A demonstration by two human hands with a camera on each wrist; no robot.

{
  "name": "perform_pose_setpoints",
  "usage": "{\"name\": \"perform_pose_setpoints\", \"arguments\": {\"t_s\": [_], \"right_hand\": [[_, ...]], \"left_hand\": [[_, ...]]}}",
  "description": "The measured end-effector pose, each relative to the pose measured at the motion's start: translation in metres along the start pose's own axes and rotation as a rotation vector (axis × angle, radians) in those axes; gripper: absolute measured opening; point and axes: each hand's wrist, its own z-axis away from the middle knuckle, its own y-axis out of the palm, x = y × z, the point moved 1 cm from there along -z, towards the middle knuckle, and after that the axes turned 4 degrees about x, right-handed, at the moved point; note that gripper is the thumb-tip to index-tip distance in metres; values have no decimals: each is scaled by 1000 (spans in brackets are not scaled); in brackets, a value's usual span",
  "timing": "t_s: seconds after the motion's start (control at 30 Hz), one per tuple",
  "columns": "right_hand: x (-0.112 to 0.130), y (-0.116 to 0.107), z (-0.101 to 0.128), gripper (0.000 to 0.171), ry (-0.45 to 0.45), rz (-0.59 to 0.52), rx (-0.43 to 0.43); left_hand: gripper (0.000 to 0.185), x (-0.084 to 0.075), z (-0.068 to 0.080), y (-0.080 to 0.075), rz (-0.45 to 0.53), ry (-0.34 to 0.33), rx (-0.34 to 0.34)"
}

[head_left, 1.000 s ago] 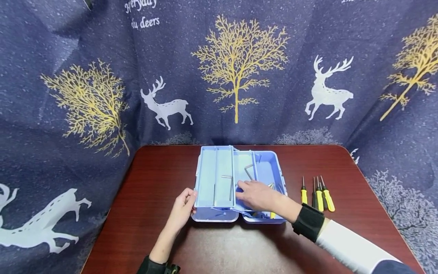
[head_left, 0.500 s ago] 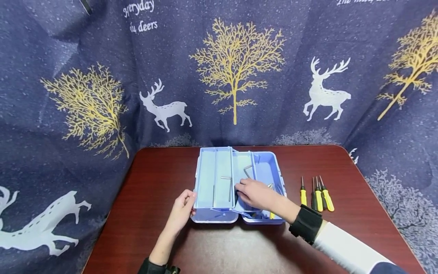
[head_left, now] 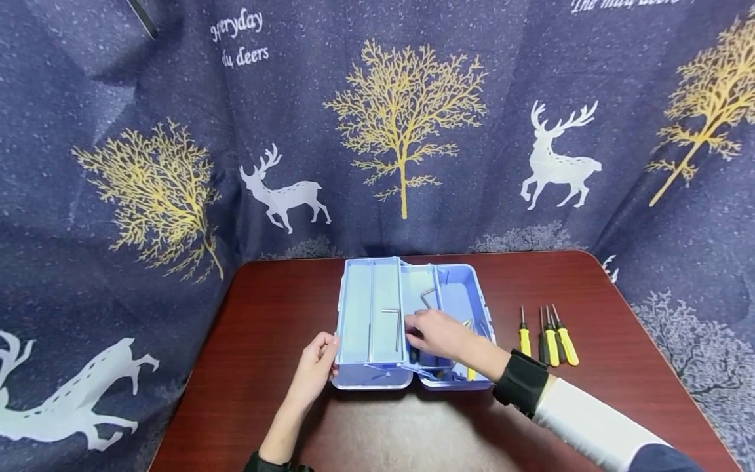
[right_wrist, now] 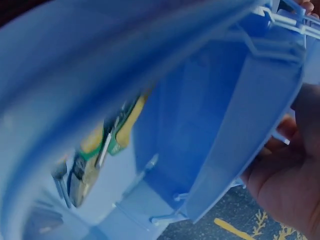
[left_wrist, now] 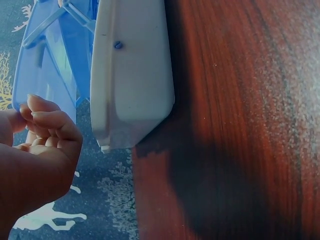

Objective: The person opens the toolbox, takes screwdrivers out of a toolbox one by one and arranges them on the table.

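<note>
A blue cantilever toolbox [head_left: 468, 275] stands unfolded on the table. My left hand [head_left: 315, 360] pinches the left edge of its raised upper tray [head_left: 356, 295]; in the left wrist view the thumb and fingertips meet at that tray's corner. My right hand [head_left: 439, 334] reaches into the middle tray [head_left: 415, 278], fingers curled down; I cannot tell what they hold. A dark piece [head_left: 415, 356] shows just below those fingers. One L-shaped hex key [head_left: 398, 331] and a thin rod [head_left: 369, 341] lie in the upper tray, another hex key [head_left: 426, 299] in the middle tray.
Pliers [right_wrist: 82, 182] with yellow-green handles lie in the toolbox's deep bottom compartment. Right of the box, several yellow-and-black screwdrivers [head_left: 551, 344] lie on the brown table [head_left: 283, 301]. A deer-print curtain [head_left: 460, 151] hangs behind the table's far edge.
My right fingers have shifted slightly within the middle tray, and the dark piece below them shows more clearly. The left hand keeps its place on the tray edge. The head view has tilted up a little.
</note>
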Motion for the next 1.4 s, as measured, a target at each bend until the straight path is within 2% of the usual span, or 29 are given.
{"name": "perform_pose_setpoints", "arguments": {"t_s": [0.1,0.2,0.37,0.57,0.87,1.1,1.27,1.4], "right_hand": [[-1,3,2,19,69,-77,-24],[0,2,2,21,131,-107,-25],[8,-6,0,24,171,-79,52],[10,-7,0,18,228,-157,91],[6,-8,5,13,218,-221,-3],[7,-27,20,16,224,-312,-57],[1,-44,41,17,322,-333,-97],[-11,-55,66,21,430,-334,-150]], "left_hand": [[22,1,0,1,-7,-4,3],[22,0,0,2,-9,-6,2],[23,-1,0,1,-4,0,1],[22,2,1,3,-1,3,9],[23,2,-1,0,-7,13,-2],[22,6,-3,0,-23,32,-19],[22,5,-3,0,-16,39,-48],[23,3,-3,1,6,39,-51]]}}
